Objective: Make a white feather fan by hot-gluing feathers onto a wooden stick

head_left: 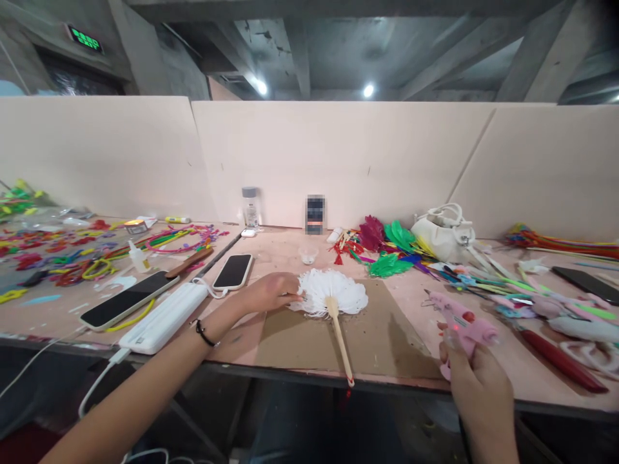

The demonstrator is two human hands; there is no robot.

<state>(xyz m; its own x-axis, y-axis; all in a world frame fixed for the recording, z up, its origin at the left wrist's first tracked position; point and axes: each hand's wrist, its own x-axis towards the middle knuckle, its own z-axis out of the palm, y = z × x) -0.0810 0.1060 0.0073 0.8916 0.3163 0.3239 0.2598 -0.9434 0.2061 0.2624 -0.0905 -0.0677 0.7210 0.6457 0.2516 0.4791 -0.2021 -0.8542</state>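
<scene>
A white feather fan with a wooden handle lies on a brown cardboard sheet in the middle of the table. My left hand rests at the fan's left edge, its fingers pinched on the white feathers. My right hand is at the table's front edge on the right, wrapped round a pink glue gun whose nozzle points left toward the fan.
Two phones and a white power bank lie to the left. Coloured feathers, a white bag and craft sticks crowd the right. A bottle stands at the back wall. Colourful craft pieces cover the far left.
</scene>
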